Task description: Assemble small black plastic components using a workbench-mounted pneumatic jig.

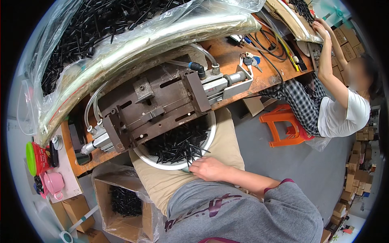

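A round white basket [170, 166] full of thin black plastic parts [174, 142] sits on a beige cushion [227, 139] across my lap. My right hand [208, 168] is at its near right rim, with curled fingers closed on the edge beside several parts that stick up. My left hand is out of the picture. Just beyond the basket, partly over it, stands a brown metal fixture [178, 95] with a pneumatic cylinder [214, 86] at its right end and another cylinder [99, 141] at its left. No part can be made out in the fixture's slot.
A big plastic-lined heap of black parts [113, 24] lies behind the fixture. Keys [251, 60] and cables lie on the wooden bench [227, 52]. At lower left is a cardboard box [103, 202] of black parts. Another person [340, 101] sits by an orange stool [283, 123] at right.
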A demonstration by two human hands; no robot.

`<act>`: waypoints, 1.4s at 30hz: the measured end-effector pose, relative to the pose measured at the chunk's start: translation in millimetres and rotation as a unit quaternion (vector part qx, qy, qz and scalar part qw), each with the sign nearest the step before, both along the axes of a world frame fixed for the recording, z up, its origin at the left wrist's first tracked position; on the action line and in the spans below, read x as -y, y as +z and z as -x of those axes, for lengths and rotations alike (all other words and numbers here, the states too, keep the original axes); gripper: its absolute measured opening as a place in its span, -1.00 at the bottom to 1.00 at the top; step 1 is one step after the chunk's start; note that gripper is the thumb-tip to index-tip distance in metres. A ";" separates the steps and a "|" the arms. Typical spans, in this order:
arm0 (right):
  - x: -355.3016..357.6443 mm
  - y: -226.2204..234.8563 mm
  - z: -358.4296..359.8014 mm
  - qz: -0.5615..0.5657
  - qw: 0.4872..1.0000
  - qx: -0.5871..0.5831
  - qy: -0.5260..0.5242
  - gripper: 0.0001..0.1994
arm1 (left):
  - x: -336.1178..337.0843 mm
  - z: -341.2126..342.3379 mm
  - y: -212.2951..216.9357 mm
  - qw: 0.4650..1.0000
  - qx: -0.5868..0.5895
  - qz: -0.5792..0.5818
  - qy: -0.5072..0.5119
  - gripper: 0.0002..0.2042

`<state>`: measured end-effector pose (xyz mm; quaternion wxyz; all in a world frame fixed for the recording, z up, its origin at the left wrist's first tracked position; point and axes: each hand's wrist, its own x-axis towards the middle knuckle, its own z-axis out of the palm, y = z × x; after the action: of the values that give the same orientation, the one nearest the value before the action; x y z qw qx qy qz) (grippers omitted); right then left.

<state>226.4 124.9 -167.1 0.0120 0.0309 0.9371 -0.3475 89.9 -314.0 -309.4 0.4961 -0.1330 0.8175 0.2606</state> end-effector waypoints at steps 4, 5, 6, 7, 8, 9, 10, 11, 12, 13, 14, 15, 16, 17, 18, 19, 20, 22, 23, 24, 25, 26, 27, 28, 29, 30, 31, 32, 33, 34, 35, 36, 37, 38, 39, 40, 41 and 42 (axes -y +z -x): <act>-20.5 19.4 -6.1 -0.010 0.994 -0.096 -0.048 -0.81 | 39.8 -22.7 -19.6 0.999 0.033 0.028 -0.019 -0.76; -32.6 29.9 -7.8 -0.024 0.984 -0.152 -0.084 -0.81 | 54.1 -28.9 -24.2 0.998 0.044 0.037 -0.029 -0.76; -46.5 42.2 -9.7 -0.036 0.970 -0.207 -0.121 -0.80 | 70.7 -33.8 -28.0 0.996 0.057 0.049 -0.044 -0.76; -69.8 58.6 -11.3 -0.091 0.943 -0.264 -0.181 -0.81 | 86.7 -38.8 -29.4 0.994 0.070 0.059 -0.055 -0.76; -97.3 77.2 -14.1 -0.147 0.905 -0.318 -0.242 -0.82 | 97.7 -38.3 -28.5 0.993 0.077 0.062 -0.062 -0.76; -120.4 92.6 -16.1 -0.125 0.876 -0.335 -0.324 -0.86 | 111.5 -35.9 -23.9 0.993 0.082 0.060 -0.061 -0.76; -150.9 97.4 -21.6 -0.135 0.825 -0.386 -0.391 -0.93 | 114.4 -23.8 -19.6 0.994 0.084 0.043 -0.046 -0.76; -177.4 104.6 -23.5 -0.090 0.788 -0.389 -0.469 -0.95 | 118.1 -12.4 -14.5 0.996 0.083 0.016 -0.010 -0.76; -207.6 110.5 -27.8 -0.028 0.758 -0.383 -0.527 -0.92 | 99.2 11.5 -8.6 0.994 0.072 -0.052 0.060 -0.78; -245.2 114.6 -35.2 -0.081 0.738 -0.420 -0.522 -0.91 | 66.5 45.2 7.1 0.983 0.069 -0.122 0.122 -0.79; -279.5 115.6 -40.5 -0.131 0.726 -0.404 -0.540 -0.90 | 34.1 61.7 20.3 0.988 -0.016 -0.125 0.089 -0.84; -311.9 115.9 -44.2 -0.181 0.713 -0.388 -0.556 -0.88 | 1.4 77.2 33.6 0.986 -0.101 -0.117 0.054 -0.85; -340.6 118.2 -48.6 -0.198 0.719 -0.333 -0.577 -0.86 | -24.4 89.4 47.3 0.982 -0.139 -0.129 0.019 -0.85; -363.7 119.6 -52.6 -0.213 0.723 -0.275 -0.597 -0.83 | -42.6 97.2 61.4 0.974 -0.175 -0.140 -0.017 -0.85; -383.2 121.9 -51.8 -0.225 0.731 -0.221 -0.606 -0.80 | -55.9 94.5 73.8 0.975 -0.122 -0.182 -0.030 -0.82; -400.4 124.3 -49.0 -0.236 0.737 -0.166 -0.611 -0.77 | -65.1 84.9 83.9 0.977 -0.092 -0.177 -0.073 -0.74; -412.8 127.9 -42.8 -0.265 0.737 -0.118 -0.611 -0.74 | -69.7 71.9 96.1 0.976 -0.075 -0.172 -0.112 -0.70; -427.6 128.1 -30.9 -0.289 0.724 -0.018 -0.626 -0.73 | -67.3 56.6 103.5 0.966 -0.068 -0.178 -0.176 -0.56; -432.4 129.2 -24.6 -0.299 0.715 0.033 -0.631 -0.73 | -65.6 55.5 103.8 0.961 -0.098 -0.155 -0.208 -0.55; -437.9 128.6 -20.1 -0.311 0.710 0.063 -0.629 -0.71 | -61.6 53.5 106.5 0.953 -0.127 -0.133 -0.239 -0.54; -443.3 124.2 -17.5 -0.315 0.714 0.079 -0.620 -0.71 | -64.9 50.1 116.2 0.944 -0.154 -0.109 -0.269 -0.53; -447.2 121.4 -15.6 -0.320 0.718 0.096 -0.610 -0.71 | -71.7 48.1 127.2 0.936 -0.189 -0.096 -0.280 -0.50; -450.8 120.0 -15.0 -0.325 0.722 0.113 -0.601 -0.71 | -74.0 49.8 130.5 0.934 -0.198 -0.097 -0.281 -0.50; -451.3 118.5 -16.2 -0.323 0.728 0.093 -0.597 -0.71 | -75.8 51.4 133.8 0.932 -0.207 -0.097 -0.280 -0.50; -453.6 118.4 -17.5 -0.311 0.728 0.074 -0.607 -0.72 | -78.6 52.2 137.3 0.930 -0.216 -0.098 -0.280 -0.51; -455.1 119.1 -20.3 -0.298 0.727 0.056 -0.616 -0.72 | -82.4 51.7 141.0 0.925 -0.230 -0.106 -0.282 -0.52; -455.7 118.6 -23.2 -0.285 0.724 0.038 -0.627 -0.72 | -90.1 51.3 148.3 0.924 -0.233 -0.105 -0.286 -0.53; -448.4 122.3 -25.0 -0.282 0.723 0.005 -0.631 -0.68 | -99.5 49.6 156.5 0.922 -0.235 -0.103 -0.291 -0.53; -440.0 127.5 -30.8 -0.206 0.747 -0.025 -0.632 -0.68 | -109.4 48.5 164.5 0.919 -0.237 -0.102 -0.298 -0.54; -430.3 135.4 -40.9 -0.131 0.763 -0.055 -0.630 -0.68 | -120.5 48.2 171.9 0.902 -0.265 -0.124 -0.317 -0.55; -420.2 141.7 -46.4 -0.055 0.778 -0.086 -0.620 -0.68 | -131.6 44.8 177.9 0.885 -0.293 -0.145 -0.331 -0.56; -405.8 144.7 -54.8 0.026 0.803 -0.128 -0.581 -0.69 | -141.9 43.4 183.7 0.866 -0.321 -0.167 -0.344 -0.57; -387.0 149.9 -59.8 0.105 0.822 -0.169 -0.533 -0.69 | -152.0 43.0 188.8 0.850 -0.338 -0.186 -0.358 -0.58; -358.0 156.4 -54.8 0.174 0.813 -0.200 -0.519 -0.70 | -162.3 42.1 193.5 0.833 -0.359 -0.204 -0.369 -0.58; -322.9 162.6 -46.1 0.244 0.797 -0.228 -0.503 -0.70 | -171.9 42.2 197.6 0.815 -0.378 -0.220 -0.380 -0.59; -292.4 171.1 -44.2 0.270 0.796 -0.224 -0.493 -0.70 | -182.9 43.5 200.7 0.800 -0.388 -0.240 -0.388 -0.60; -267.0 175.5 -44.2 0.297 0.794 -0.220 -0.483 -0.70 | -194.0 44.6 204.2 0.785 -0.398 -0.259 -0.397 -0.61; -248.2 175.4 -47.5 0.321 0.797 -0.217 -0.464 -0.72 | -204.8 46.2 207.7 0.769 -0.407 -0.278 -0.408 -0.62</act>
<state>273.9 373.0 8.3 -0.3454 0.3802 0.6233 -0.5896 43.7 -109.2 -101.6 0.1921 0.4749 0.8120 0.2796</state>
